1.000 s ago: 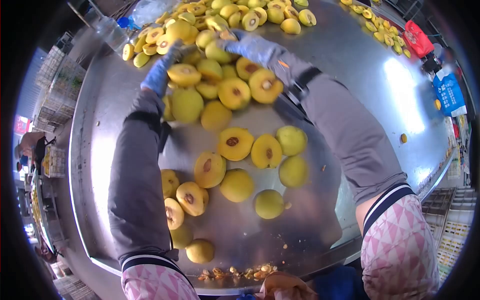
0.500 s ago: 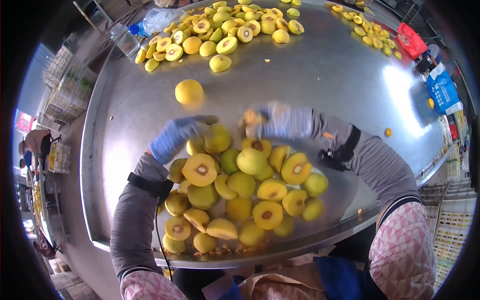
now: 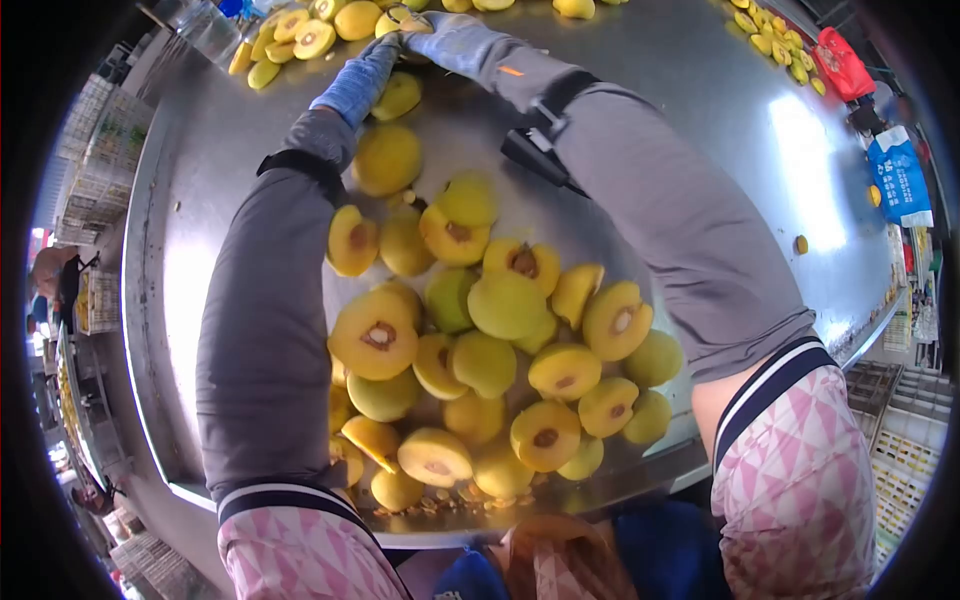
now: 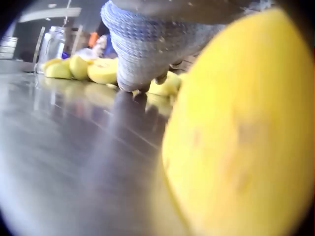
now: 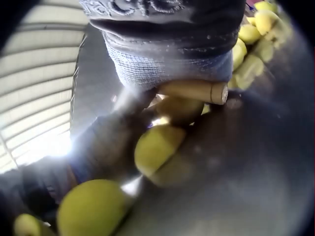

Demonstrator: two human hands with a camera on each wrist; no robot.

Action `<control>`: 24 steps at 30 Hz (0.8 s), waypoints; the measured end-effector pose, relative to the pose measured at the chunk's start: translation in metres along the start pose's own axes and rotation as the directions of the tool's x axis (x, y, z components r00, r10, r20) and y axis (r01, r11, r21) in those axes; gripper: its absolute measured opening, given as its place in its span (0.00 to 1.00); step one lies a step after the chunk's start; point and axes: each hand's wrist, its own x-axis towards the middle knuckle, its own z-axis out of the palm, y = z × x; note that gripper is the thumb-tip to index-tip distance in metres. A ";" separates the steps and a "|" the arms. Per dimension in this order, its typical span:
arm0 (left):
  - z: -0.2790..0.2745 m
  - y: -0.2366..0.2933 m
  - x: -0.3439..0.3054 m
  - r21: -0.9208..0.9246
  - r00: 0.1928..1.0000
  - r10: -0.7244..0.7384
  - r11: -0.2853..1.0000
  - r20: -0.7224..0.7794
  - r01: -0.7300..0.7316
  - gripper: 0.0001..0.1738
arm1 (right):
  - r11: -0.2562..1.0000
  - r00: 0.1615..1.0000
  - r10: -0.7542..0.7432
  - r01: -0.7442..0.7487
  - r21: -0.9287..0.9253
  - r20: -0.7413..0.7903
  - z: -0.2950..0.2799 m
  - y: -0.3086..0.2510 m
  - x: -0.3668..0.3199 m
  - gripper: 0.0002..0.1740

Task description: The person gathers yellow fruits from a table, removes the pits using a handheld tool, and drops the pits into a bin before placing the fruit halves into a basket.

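Both gloved hands reach to the near edge of the far pile of halved yellow peaches point(image 3: 315, 38). My left hand point(image 3: 358, 85) has its fingers pointing down by the metal tabletop, seen in the left wrist view; a peach point(image 4: 241, 128) fills that view's right side. My right hand point(image 3: 452, 42) meets the left fingertips beside a peach half and grips a tool by its round wooden handle point(image 5: 197, 92); the tool's working end is hidden. Between the forearms lies a heap of peach halves point(image 3: 505, 303), some with pits showing.
A clear plastic bottle point(image 3: 205, 30) stands at the far left. Along the right edge are a red bag point(image 3: 842, 65), a blue bag point(image 3: 900, 178) and another row of peaches point(image 3: 770, 40). Pit scraps point(image 3: 450, 498) line the table's near edge.
The hands pulled a batch of peaches from the pile toward the body, left it in the near heap, and have reached forward to the pile again. The near heap has grown.
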 end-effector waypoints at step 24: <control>-0.079 0.246 -0.191 -0.354 0.924 0.037 0.929 0.381 0.108 0.25 | 0.937 0.963 0.192 -0.123 -0.326 0.191 -0.185 -0.112 -0.338 0.25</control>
